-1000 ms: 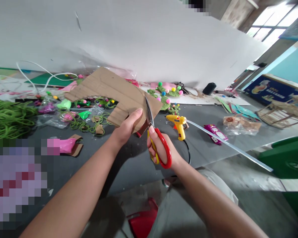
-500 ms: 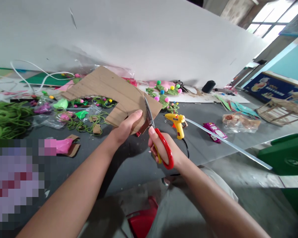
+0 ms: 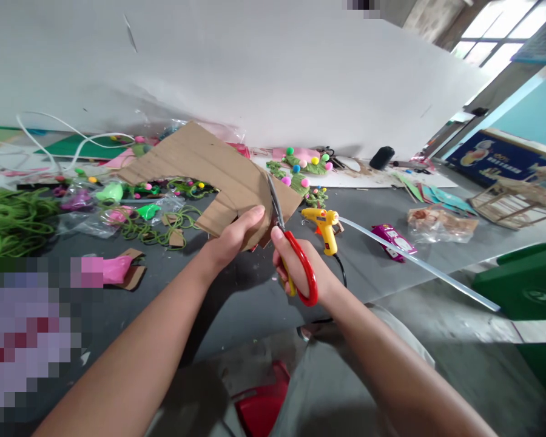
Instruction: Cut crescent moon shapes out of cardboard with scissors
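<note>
My left hand (image 3: 234, 237) grips the near edge of a brown cardboard piece (image 3: 200, 164) with a notch cut out of it, thumb on top, holding it above the grey table (image 3: 236, 291). My right hand (image 3: 295, 267) has its fingers through the red and yellow handles of a pair of scissors (image 3: 291, 246). The scissor blades point away from me and bite into the cardboard's right side.
A yellow glue gun (image 3: 325, 227) with a long clear glue stick (image 3: 418, 264) lies just right of the scissors. Green cord (image 3: 13, 218), plastic bags, pom-poms (image 3: 300, 167) and cardboard scraps (image 3: 134, 273) litter the table. A white board (image 3: 255, 73) stands behind. A green bin (image 3: 523, 282) sits right.
The scissor blades have closed further into the cardboard and both hands have edged slightly up and right. The cardboard has tilted a little.
</note>
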`<state>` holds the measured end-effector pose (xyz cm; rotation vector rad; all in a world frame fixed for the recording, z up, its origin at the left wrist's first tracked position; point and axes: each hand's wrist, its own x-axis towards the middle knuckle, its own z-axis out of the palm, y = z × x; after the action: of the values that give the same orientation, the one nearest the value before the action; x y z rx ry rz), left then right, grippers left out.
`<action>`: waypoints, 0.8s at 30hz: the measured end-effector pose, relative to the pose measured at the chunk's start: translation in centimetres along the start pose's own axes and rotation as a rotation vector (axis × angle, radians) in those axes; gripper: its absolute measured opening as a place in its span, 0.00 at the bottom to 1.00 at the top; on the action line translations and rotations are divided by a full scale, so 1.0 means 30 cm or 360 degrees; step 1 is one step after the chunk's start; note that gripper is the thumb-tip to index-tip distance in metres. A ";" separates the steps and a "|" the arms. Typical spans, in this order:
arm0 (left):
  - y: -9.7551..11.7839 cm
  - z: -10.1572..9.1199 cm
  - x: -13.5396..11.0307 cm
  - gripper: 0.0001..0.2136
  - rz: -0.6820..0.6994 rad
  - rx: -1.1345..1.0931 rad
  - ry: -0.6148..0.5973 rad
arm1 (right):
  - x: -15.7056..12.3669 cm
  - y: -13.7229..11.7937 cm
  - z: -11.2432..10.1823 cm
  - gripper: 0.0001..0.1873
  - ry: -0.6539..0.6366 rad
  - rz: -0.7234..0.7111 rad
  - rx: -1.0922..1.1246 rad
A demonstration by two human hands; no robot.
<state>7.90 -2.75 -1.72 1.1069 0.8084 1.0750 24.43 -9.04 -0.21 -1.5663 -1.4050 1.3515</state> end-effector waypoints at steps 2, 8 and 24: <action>-0.002 -0.005 0.002 0.17 0.0012 0.0025 0.0012 | -0.005 -0.008 -0.001 0.37 0.0010 -0.0028 -0.0040; 0.015 0.001 -0.004 0.18 0.0083 0.0019 -0.0077 | -0.008 0.005 0.000 0.38 0.0010 -0.0063 -0.0089; -0.001 -0.012 0.005 0.15 -0.0049 -0.0172 0.0016 | -0.017 0.034 -0.007 0.38 -0.0066 -0.0147 -0.0174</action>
<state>7.62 -2.51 -1.84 0.9961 0.7642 1.0864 25.01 -9.73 -0.94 -1.5301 -1.5810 1.2783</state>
